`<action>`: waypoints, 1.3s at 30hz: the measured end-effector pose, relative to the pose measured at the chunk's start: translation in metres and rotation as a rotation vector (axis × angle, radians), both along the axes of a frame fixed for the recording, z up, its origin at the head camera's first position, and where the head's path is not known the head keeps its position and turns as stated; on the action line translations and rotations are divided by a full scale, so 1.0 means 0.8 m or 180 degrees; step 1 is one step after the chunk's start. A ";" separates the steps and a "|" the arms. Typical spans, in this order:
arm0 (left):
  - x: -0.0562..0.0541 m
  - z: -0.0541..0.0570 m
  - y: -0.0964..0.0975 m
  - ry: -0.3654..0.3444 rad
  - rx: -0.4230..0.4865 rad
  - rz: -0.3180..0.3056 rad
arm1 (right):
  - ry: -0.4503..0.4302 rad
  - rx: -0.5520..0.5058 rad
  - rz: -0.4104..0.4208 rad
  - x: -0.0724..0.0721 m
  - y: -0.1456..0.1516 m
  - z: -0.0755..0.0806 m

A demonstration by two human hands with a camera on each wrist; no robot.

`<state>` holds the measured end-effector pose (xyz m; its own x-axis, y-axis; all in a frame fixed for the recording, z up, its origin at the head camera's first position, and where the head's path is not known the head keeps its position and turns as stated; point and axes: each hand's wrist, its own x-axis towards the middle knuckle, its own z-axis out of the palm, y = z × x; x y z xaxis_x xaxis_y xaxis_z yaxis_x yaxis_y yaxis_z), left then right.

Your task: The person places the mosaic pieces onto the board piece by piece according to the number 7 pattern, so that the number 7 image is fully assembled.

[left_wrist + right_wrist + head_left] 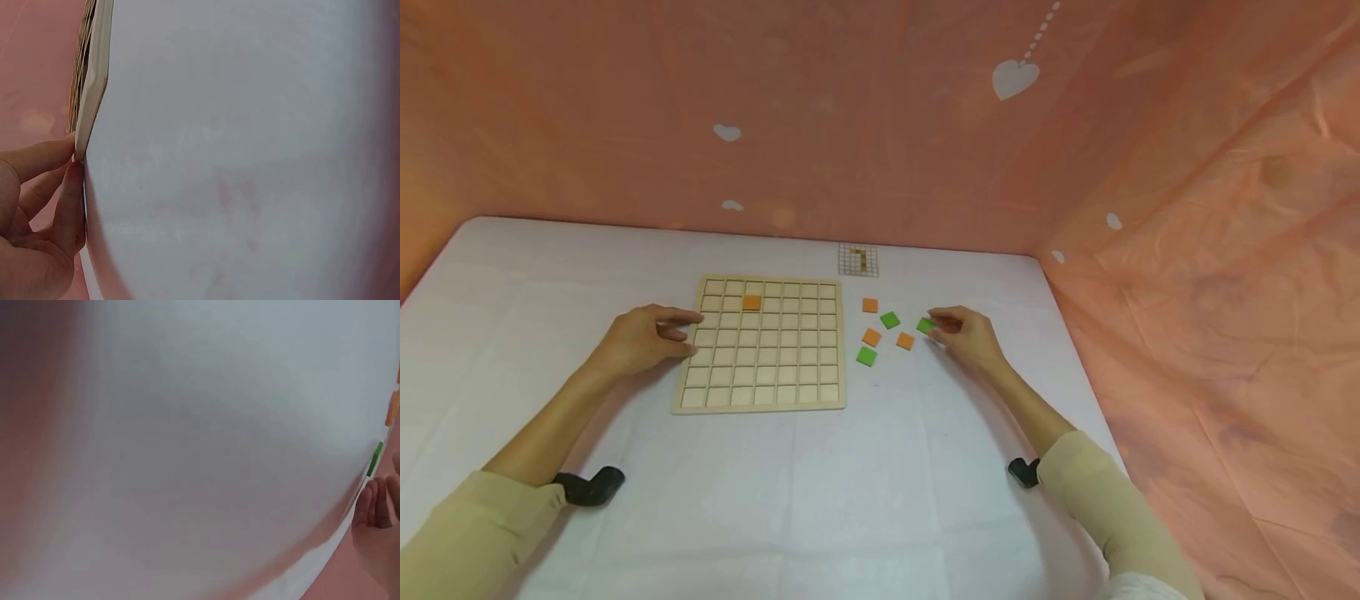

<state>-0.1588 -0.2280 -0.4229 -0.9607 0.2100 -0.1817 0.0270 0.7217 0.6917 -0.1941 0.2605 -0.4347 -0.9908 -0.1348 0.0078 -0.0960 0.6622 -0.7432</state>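
A square wooden grid board [766, 410] lies on the table, with one orange tile [752, 302] in a cell of its second row from the back. At the board's left edge is my left hand [638, 340], fingertips and thumb touching the rim; the left wrist view shows this hand [44, 212] against the board's side [94, 94]. On the other side, my right hand [967, 336] pinches a green tile [926, 326] between thumb and forefinger. The right wrist view has that green tile [375, 459] right at the fingertips.
Between board and right hand lie several loose tiles: orange ones [906, 341] and green ones [867, 357]. A small card with a printed grid pattern [858, 260] lies behind them. White cloth covers the table [880, 483]; orange-pink curtains [880, 125] hang behind and to the right.
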 end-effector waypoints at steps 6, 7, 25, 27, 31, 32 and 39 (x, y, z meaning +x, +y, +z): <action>0.003 -0.002 0.001 0.0008 0.0028 0.0029 | 0.0085 0.0099 -0.0027 0.005 -0.004 -0.014; 0.004 -0.002 0.001 0.0014 0.0030 0.0029 | 0.0118 0.0106 -0.0035 0.005 -0.005 -0.016; 0.002 0.000 0.003 0.0054 0.0056 0.0076 | 0.0413 0.0316 -0.0093 -0.004 -0.014 -0.017; 0.002 0.000 0.004 0.0054 0.0060 0.0075 | 0.0393 0.0307 -0.0057 -0.005 -0.015 -0.016; 0.003 -0.002 0.003 0.0024 0.0070 0.0059 | 0.0308 0.0167 0.0011 -0.006 -0.019 -0.012; 0.003 -0.003 0.003 0.0021 0.0068 0.0059 | 0.0302 0.0118 0.0036 -0.007 -0.021 -0.011; 0.003 -0.002 0.001 0.0069 0.0038 0.0046 | 0.0372 -0.0267 0.0160 -0.015 -0.042 -0.002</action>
